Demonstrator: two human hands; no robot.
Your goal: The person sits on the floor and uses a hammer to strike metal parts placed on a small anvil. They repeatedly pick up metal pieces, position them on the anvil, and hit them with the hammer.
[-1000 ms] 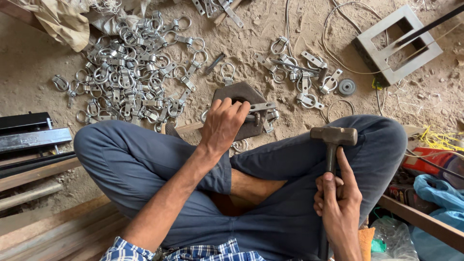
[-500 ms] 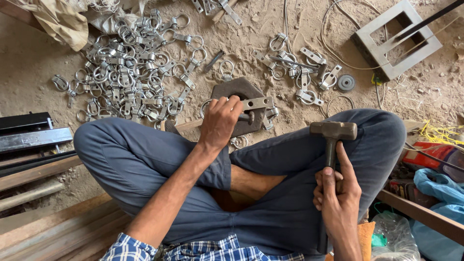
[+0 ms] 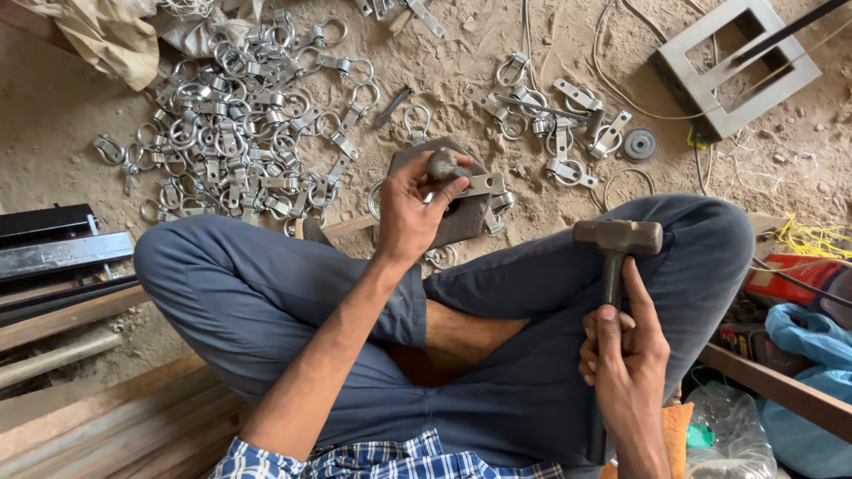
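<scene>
My left hand (image 3: 410, 211) pinches 1 small grey metal piece (image 3: 441, 164), half hidden, above the dark steel plate (image 3: 461, 217); my right hand (image 3: 624, 348) grips 1 steel-headed hammer (image 3: 617, 239).

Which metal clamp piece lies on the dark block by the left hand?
The flat strap on the dark block, beside the left hand; the others lie on sand.

sandy dirt floor (image 3: 53, 133), wooden planks (image 3: 106, 426) at left.
</scene>
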